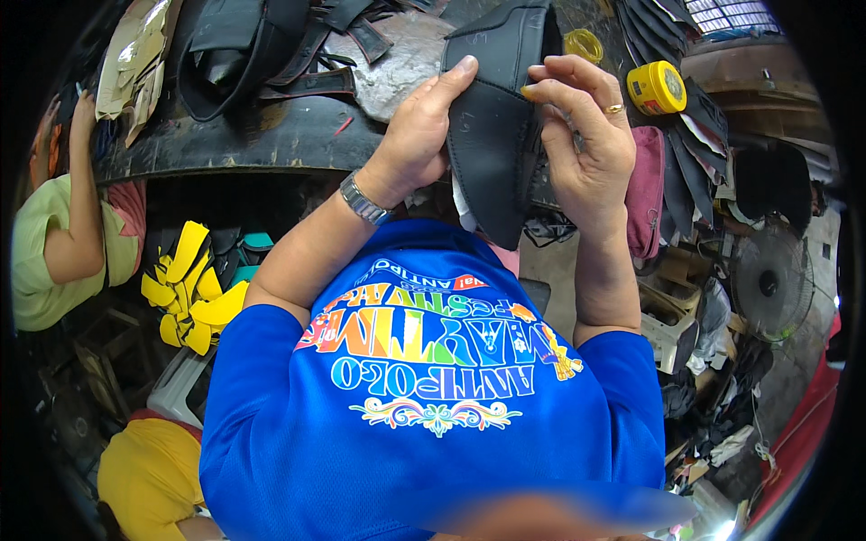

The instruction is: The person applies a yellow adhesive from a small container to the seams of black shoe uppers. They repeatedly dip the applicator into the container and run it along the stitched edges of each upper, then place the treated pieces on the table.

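A black leather boot upper (494,135) with stitched seams and faint pale marks hangs over the near edge of the workbench. My left hand (422,131) grips its left side, thumb flat on the outer face and fingers behind. Against its right edge rests the index fingertip of my right hand (586,126), with a yellowish smear at the tip. That hand's fingers are bent, and its thumb stands apart from the index finger. Just right of it is a yellow tub (656,87); beyond the upper lies a yellow ring-shaped lid or container (583,45).
Black leather pieces (239,54) and a pale stone slab (401,68) lie on the dark workbench (225,144). A pink pouch (645,191) hangs near my right wrist. Yellow cut pieces (191,288) are piled lower left. Two people sit on the left; a fan (769,281) stands right.
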The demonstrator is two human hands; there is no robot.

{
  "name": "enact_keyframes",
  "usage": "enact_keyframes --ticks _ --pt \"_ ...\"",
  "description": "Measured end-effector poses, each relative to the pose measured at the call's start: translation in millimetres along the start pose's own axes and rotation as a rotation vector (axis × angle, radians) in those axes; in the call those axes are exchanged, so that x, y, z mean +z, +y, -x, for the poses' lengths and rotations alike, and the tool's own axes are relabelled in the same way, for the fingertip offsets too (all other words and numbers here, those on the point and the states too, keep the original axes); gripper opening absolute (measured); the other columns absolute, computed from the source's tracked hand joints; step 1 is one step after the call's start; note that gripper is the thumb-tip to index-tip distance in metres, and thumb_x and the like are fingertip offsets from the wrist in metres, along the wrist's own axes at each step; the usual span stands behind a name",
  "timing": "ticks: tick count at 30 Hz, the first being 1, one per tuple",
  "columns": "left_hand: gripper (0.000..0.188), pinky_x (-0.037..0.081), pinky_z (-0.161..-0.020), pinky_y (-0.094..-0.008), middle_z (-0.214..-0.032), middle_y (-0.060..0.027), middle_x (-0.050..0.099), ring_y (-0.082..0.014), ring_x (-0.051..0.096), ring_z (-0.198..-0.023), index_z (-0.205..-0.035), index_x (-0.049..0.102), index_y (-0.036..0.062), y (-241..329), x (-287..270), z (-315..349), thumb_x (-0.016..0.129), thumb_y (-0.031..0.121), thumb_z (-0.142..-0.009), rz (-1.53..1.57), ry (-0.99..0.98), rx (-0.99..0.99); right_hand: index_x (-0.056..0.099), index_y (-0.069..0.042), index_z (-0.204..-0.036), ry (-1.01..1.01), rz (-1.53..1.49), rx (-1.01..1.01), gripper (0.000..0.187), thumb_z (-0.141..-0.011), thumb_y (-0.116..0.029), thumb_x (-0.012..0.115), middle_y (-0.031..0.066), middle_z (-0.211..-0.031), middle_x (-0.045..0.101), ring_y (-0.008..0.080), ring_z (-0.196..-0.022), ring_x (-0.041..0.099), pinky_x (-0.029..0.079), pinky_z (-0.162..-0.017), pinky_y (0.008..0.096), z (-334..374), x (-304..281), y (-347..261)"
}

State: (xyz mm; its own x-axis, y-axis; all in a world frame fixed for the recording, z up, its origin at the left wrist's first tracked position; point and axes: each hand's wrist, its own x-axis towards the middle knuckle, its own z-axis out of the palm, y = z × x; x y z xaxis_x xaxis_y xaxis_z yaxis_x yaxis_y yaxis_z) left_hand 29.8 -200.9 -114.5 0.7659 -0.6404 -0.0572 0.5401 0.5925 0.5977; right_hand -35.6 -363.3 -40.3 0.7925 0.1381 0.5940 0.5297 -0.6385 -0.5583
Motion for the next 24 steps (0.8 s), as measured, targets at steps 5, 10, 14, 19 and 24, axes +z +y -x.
enact_keyframes --ticks 5,10,14,19,24 --pt "0.04 0.06 -0.087 -0.0329 -0.115 -0.0131 0.07 -0.0184 0.071 -0.101 -0.125 0.06 0.0005 -3.3 0.8 3.5 0.047 0.034 -0.108 -0.004 0.035 0.019 0.071 0.001 -0.107 0.004 0.028 -0.014 0.029 -0.085 0.016 0.058 0.0134 -0.123 0.06 0.0233 -0.112 0.065 0.051 -0.096 0.0327 5.1 4.8 2.8" --pt "0.038 0.06 -0.085 -0.0322 -0.113 -0.0126 0.071 -0.0179 0.072 -0.098 -0.123 0.061 0.0016 -5.5 5.3 4.1 0.047 0.033 -0.108 0.02 0.043 0.02 0.073 0.001 -0.109 -0.019 0.09 -0.037 0.03 -0.087 0.015 0.058 0.0126 -0.124 0.058 0.023 -0.112 0.064 0.051 -0.097 0.0329 5.9 2.1 2.7" --pt "0.036 0.06 -0.083 -0.0307 -0.111 -0.0115 0.071 -0.0169 0.071 -0.096 -0.122 0.062 0.0028 -4.1 11.0 6.0 0.048 0.033 -0.108 0.027 0.046 0.02 0.073 0.0 -0.112 -0.036 0.069 -0.015 0.033 -0.088 0.015 0.057 0.0129 -0.126 0.056 0.023 -0.113 0.062 0.05 -0.098 0.0327 8.0 -0.4 2.7" --pt "0.033 0.06 -0.081 -0.0293 -0.108 -0.01 0.071 -0.0153 0.071 -0.094 -0.12 0.062 0.0032 -4.7 14.3 8.9 0.05 0.031 -0.107 0.016 0.034 0.049 0.072 -0.001 -0.119 -0.074 0.145 -0.008 0.04 -0.086 0.015 0.057 0.0136 -0.129 0.054 0.0229 -0.115 0.061 0.049 -0.1 0.0336 12.4 0.7 2.5" --pt "0.033 0.06 -0.08 -0.0294 -0.109 -0.0101 0.071 -0.0152 0.071 -0.094 -0.121 0.062 0.0031 -5.7 11.8 7.8 0.05 0.031 -0.107 0.011 0.014 0.06 0.071 -0.003 -0.119 -0.073 0.218 -0.066 0.048 -0.076 0.016 0.061 0.0147 -0.127 0.056 0.0277 -0.113 0.061 0.051 -0.098 0.0372 13.6 3.3 4.7"
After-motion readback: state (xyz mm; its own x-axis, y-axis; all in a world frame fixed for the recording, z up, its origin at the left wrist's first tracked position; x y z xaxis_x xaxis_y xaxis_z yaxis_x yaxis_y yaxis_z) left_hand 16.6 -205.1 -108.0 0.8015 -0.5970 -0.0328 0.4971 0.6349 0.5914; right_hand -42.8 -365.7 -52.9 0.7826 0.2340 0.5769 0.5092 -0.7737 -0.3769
